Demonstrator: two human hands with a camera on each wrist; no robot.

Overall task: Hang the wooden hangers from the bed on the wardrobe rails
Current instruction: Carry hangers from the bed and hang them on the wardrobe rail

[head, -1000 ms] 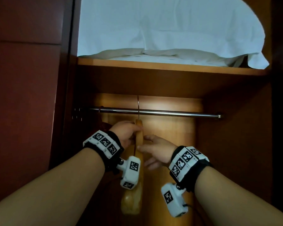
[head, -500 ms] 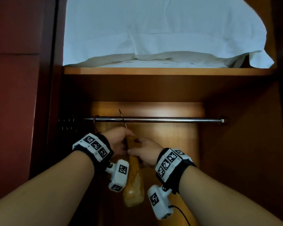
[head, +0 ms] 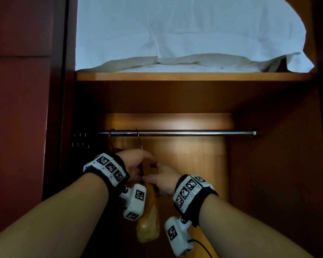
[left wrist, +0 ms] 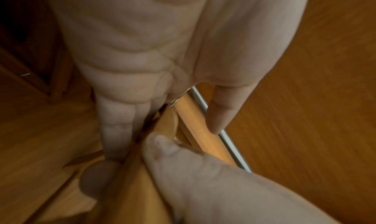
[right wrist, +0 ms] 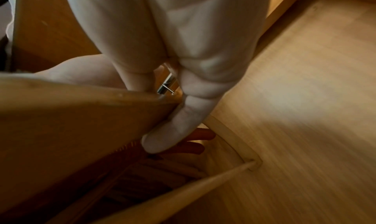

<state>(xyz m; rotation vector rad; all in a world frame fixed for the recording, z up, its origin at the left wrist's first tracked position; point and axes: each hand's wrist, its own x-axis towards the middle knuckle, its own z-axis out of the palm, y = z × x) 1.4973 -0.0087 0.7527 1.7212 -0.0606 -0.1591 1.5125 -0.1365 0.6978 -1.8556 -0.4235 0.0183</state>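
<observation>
A pale wooden hanger hangs edge-on from the steel wardrobe rail, its wire hook over the rail's left part and leaning left. My left hand grips the hanger's neck from the left, fingers curled round the wood. From the right, my right hand pinches the same neck, with its fingers lying along the wood and the hook's base just beyond. The hanger's middle is hidden behind both hands.
A darker hanger's hook sits on the rail just left of mine, and several dark hooks crowd the far left end. The shelf above carries white bedding. A dark red wardrobe door stands at the left.
Both hands have moved the hanger leftward along the rail. Its hook, upright a second ago, now leans left. Both hands keep their hold.
</observation>
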